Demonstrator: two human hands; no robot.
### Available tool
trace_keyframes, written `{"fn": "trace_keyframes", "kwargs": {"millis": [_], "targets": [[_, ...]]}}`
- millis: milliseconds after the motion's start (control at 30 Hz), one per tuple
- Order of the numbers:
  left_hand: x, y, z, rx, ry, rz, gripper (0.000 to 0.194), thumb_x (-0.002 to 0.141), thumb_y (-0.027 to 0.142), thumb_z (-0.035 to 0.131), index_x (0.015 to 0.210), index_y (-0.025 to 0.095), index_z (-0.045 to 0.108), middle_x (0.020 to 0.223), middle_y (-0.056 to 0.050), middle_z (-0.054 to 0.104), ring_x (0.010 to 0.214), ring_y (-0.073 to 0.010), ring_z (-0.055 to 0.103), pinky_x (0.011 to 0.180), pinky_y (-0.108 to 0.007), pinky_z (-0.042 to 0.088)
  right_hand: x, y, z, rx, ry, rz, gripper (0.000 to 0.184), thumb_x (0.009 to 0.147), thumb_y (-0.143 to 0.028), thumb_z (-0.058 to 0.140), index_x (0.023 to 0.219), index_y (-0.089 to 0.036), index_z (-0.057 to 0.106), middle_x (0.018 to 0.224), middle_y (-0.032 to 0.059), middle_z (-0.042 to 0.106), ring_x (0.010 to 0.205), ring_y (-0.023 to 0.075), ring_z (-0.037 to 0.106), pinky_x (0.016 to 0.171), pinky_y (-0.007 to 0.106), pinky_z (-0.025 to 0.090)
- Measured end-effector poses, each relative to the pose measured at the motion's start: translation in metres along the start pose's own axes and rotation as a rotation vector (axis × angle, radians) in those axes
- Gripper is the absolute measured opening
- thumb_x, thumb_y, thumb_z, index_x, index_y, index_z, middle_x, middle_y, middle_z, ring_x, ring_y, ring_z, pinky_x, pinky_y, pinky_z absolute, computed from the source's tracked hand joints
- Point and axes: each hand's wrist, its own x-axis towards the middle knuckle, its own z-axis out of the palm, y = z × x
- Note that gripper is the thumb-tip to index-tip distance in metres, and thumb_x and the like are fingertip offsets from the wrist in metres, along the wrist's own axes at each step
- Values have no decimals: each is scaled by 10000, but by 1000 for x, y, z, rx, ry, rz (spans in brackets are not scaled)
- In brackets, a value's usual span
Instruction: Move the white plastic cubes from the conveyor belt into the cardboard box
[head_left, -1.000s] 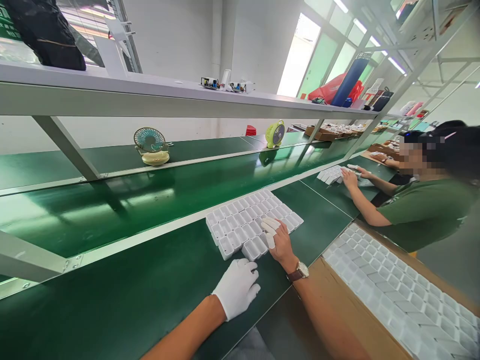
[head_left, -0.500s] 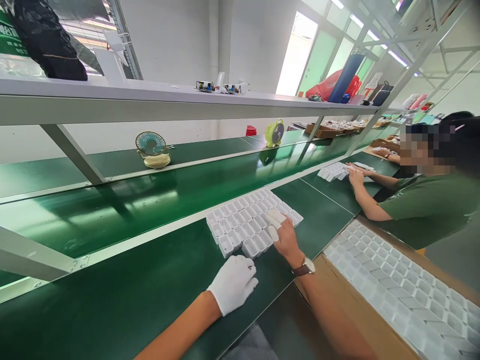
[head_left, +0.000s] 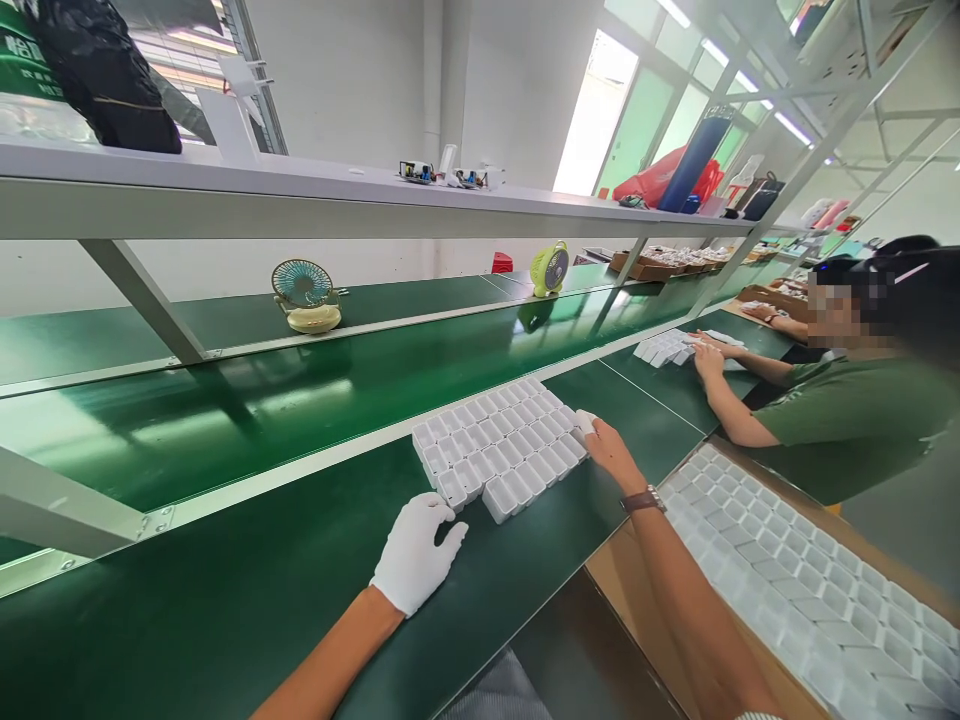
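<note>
A block of small white open-topped plastic cases [head_left: 499, 430] lies in rows on the green worktop. My left hand [head_left: 416, 555], in a white glove, rests at the block's near left corner. Its thumb and fingers are apart with nothing between them. At the block's right end is my right hand [head_left: 613, 455], with white covers on its fingertips. Its fingers are stretched out against the outer cases, not wrapped round one. A small gap splits the front row near the left hand.
To my right, a cardboard box [head_left: 622, 580] holds many similar white cases [head_left: 795, 560]. A person in a green shirt [head_left: 847, 420] handles white parts farther right. A green belt [head_left: 300, 400] runs behind the worktop, under a shelf [head_left: 337, 205]. Two small fans stand beyond.
My right hand has moved right, from on top of the cases to the block's right end. My left hand has shifted left, and its thumb has spread from its fingers.
</note>
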Motion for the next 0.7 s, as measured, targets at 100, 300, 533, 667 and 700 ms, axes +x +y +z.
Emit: {"fn": "trace_keyframes", "kwargs": {"millis": [100,300,533,667,700], "targets": [[2,6,-3,13,-23,12,195,978,333,619,868,226,740,1077,-73,719,1135,-279,645,968,-444,523,-1,-1,1,-69,-5,3,330,1006,-433,572,797,-179,550,763,-23,545,670,115,484,688,279,446],[3,6,-5,17,-65,-4,219,983,361,610,914,233,774,1090,-79,718,1127,-286,638,953,-442,509,-5,-4,0,-131,3,-33,341,1011,-429,547,776,-185,516,750,-25,524,651,113,454,650,267,409],[2,7,-7,48,-89,-37,253,984,388,600,927,226,786,1091,-92,708,1112,-294,636,924,-437,507,-10,-9,-3,-161,31,-157,241,973,-349,475,807,-187,542,776,18,577,723,160,517,724,320,461],[2,2,-7,68,-94,-16,236,980,385,606,1001,231,784,1151,-89,710,1130,-292,638,962,-443,506,-32,-32,2,-163,171,-332,243,948,-311,443,953,-158,632,980,152,664,1017,291,573,992,516,454],[1,0,-7,75,-99,-4,243,982,394,604,1017,232,782,1159,-89,712,1139,-292,637,978,-446,503,-43,-41,5,-160,212,-374,265,966,-309,437,994,-150,648,1008,169,669,1058,311,578,1022,551,440]]}}
